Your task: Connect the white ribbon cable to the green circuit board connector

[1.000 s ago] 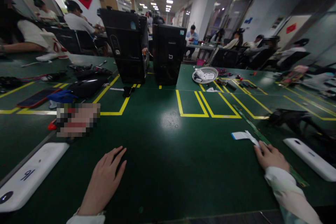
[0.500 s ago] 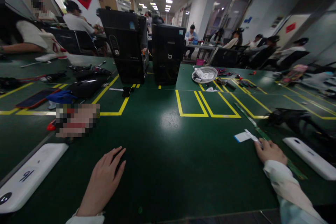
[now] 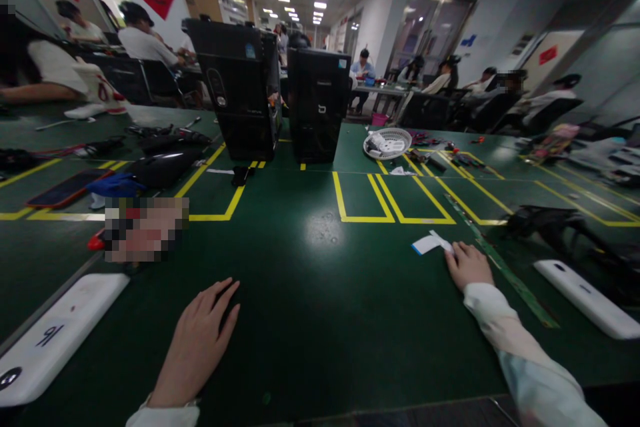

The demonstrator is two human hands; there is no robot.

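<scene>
My left hand lies flat on the green table, palm down, fingers stretched out and holding nothing. My right hand rests further out to the right, its fingertips pressed on the end of a white flat ribbon cable with a blue tip. The cable lies on the table surface, pointing left. A long thin green circuit strip runs diagonally just right of that hand.
Two black computer towers stand at the middle back. A white basket of parts sits right of them. White panels lie at the near left and the right. Yellow tape boxes mark the table. Other people sit at desks behind.
My right hand has slid the white ribbon cable leftward and away from the green strip. My left hand has stayed flat in place.
</scene>
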